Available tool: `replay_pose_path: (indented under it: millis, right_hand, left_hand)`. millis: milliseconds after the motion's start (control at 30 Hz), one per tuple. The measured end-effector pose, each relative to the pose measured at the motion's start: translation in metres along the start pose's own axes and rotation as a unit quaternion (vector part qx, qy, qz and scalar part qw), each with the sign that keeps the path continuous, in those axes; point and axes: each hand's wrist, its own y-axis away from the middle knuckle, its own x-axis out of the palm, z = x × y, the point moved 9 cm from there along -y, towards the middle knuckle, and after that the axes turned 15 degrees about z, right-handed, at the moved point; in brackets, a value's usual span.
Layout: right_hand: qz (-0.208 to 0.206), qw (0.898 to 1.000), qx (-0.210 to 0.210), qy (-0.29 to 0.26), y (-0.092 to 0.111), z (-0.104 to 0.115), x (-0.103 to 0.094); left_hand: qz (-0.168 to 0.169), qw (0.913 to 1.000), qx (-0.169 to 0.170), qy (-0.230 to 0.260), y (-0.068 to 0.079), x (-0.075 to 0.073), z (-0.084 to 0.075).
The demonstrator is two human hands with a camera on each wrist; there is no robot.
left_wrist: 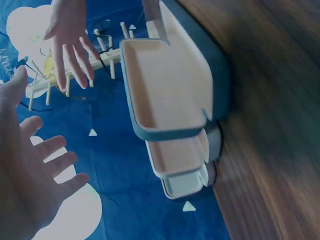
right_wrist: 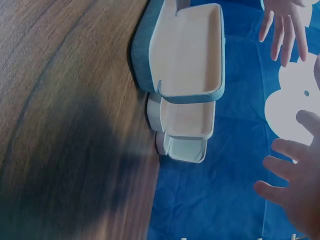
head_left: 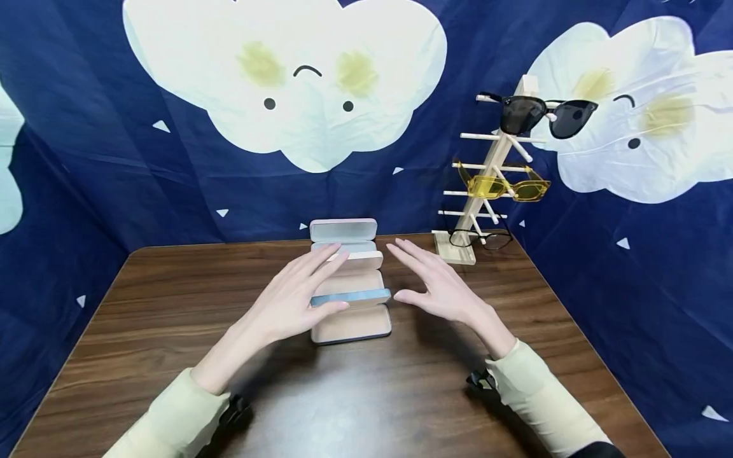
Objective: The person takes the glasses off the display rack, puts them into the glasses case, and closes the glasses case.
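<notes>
Three glasses cases stand open in a row, one behind another: a blue one (head_left: 351, 323) in front, a pale one (head_left: 352, 280) in the middle and a light one (head_left: 343, 230) at the back. My left hand (head_left: 289, 299) hovers over their left side with fingers spread, hiding part of them in the head view. To the right of the cases, my right hand (head_left: 441, 287) is held in the air, its fingers extended. Neither hand holds anything. In both wrist views the blue case (left_wrist: 167, 87) shows a bare beige lining.
At the table's back right stands a wooden glasses rack (head_left: 491, 156). It carries dark sunglasses (head_left: 521, 114), yellow-framed glasses (head_left: 487, 187) and thin black-framed glasses (head_left: 497, 241). Behind the brown wooden table (head_left: 189, 318) hangs a blue cloth (head_left: 172, 203) with cloud prints.
</notes>
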Motion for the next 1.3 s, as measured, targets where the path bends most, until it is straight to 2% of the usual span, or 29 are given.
replay_pose_path:
  millis: [200,433,667,867,967,1067,1300]
  right_hand:
    - [-0.013,1.0,0.013,-0.021,0.005,-0.006,-0.004]
    - [-0.045,0.997,0.035,-0.052,0.016,-0.016,-0.013]
    - [-0.076,0.993,0.053,-0.075,0.029,-0.026,-0.021]
    - [-0.114,0.988,0.044,-0.093,0.039,-0.032,-0.026]
    - [-0.14,0.983,0.032,-0.118,0.044,-0.037,-0.03]
    - [-0.17,0.973,0.014,-0.156,0.049,-0.043,-0.036]
    - [-0.232,0.955,0.022,-0.183,0.068,-0.06,-0.05]
  left_hand:
    - [0.015,0.9988,-0.027,0.037,-0.012,0.005,-0.003]
    - [-0.016,0.996,-0.026,0.084,-0.024,0.007,-0.01]
    - [-0.021,0.9915,-0.031,0.124,-0.031,0.011,-0.017]
    - [-0.019,0.9854,-0.039,0.165,-0.038,0.016,-0.021]
    - [-0.018,0.9818,-0.041,0.185,-0.045,0.019,-0.024]
    - [-0.018,0.9766,-0.038,0.211,-0.052,0.021,-0.027]
    - [0.001,0.9623,-0.045,0.268,-0.072,0.03,-0.035]
